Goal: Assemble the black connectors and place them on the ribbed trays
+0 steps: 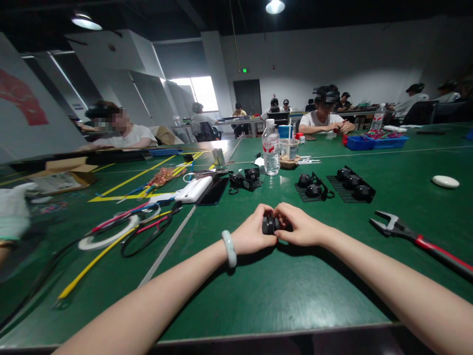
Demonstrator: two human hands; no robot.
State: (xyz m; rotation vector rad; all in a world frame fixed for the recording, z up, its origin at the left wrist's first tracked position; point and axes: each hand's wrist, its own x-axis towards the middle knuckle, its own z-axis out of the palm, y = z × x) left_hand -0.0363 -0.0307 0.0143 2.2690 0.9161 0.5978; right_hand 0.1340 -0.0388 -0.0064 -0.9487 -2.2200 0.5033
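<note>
Both my hands meet over the green table (281, 291), a little in front of me. My left hand (254, 232), with a pale bangle on its wrist, is closed on one end of a small black round part (270, 225). My right hand (301, 228) grips the other end, fingers curled around it. Beyond my hands lie more black round parts: one pair on a black tray (312, 191), another row on a ribbed black tray (352, 179), and a further group (244, 180) to the left.
An adjustable wrench (417, 237) with a red handle lies at right. Coiled cables (129, 228), a white power bank (194, 189) and a phone sit left. A water bottle (271, 147) stands behind. A white oval object (445, 181) is far right. Several people sit at tables beyond.
</note>
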